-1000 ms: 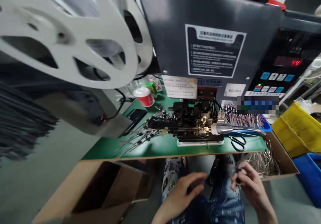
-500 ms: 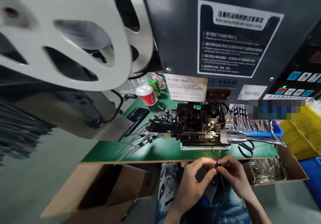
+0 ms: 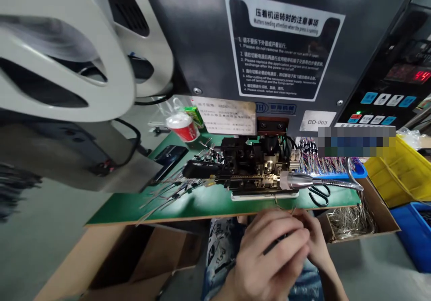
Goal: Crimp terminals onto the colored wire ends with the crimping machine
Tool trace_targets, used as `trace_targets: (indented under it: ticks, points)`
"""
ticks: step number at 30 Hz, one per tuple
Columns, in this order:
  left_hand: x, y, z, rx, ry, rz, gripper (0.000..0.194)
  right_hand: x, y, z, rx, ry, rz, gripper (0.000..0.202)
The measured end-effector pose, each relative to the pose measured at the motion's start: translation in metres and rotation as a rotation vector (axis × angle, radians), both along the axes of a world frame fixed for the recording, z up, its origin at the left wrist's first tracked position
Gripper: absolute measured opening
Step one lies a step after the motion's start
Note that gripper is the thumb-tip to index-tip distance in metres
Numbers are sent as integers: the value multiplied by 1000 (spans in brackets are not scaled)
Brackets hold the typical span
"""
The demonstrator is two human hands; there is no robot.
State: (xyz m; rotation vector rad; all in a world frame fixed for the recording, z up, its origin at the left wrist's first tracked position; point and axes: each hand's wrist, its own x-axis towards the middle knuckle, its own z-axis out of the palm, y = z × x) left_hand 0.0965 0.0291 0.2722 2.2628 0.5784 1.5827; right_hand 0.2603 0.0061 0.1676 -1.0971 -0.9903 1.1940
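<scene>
Evidently handwork at the near edge of the green table (image 3: 114, 209), right below the press tooling (image 3: 242, 164). Left hand (image 3: 269, 256) foremost, back toward the camera, fingers bent and crossing over the right hand (image 3: 314, 236), whose fingertips are mostly covered. Cannot tell how firmly either one is closed; the contact points are masked and slightly blurred.

Thin wire (image 3: 294, 210) pokes up from between the hands, just above the right one's knuckles. Visible tip points away from the person, toward the tooling, with a slight lean to the right. Its long axis, over the short piece that shows, runs nearly fore-and-aft; the remainder is hidden, so no reading for the whole length. Another fine strand, close to the tooling's white base (image 3: 266, 196), lies roughly parallel.

Surroundings: wire bundle (image 3: 175, 188) left of the tooling, long axis slanting, loose ends toward the person's left and the near edge. Metal flexible arm (image 3: 299, 181) lies almost crosswise, its pale tip aimed left at the tooling. Black scissors (image 3: 319, 196) just beneath, handle loops toward the person. Farther right, a blue tray (image 3: 361, 171) of wires; below it, a cardboard box (image 3: 385, 229) holding a pale tangle.
</scene>
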Motion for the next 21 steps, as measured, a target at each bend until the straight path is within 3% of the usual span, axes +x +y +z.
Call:
trace_targets:
  ticks: [2,5,7,10,15,21]
  points:
    - [-3,2,-13,-136,-40,53,25,3,4,1,-9,-8,1,29]
    - [-13,8,-42,-490,-90,161,13,3,12,3,-23,0,5,31]
    - [-21,11,-58,-707,-96,94,26,-1,17,7,-21,34,59,33]
    - [-28,14,-69,-914,-126,-49,47,-8,20,10,-16,100,155,34]
    - [-27,23,-69,-1026,-193,-91,47,-13,19,3,-52,132,220,35]
    - [-14,37,-75,-938,-147,-142,30,-7,19,-6,-96,168,261,40]
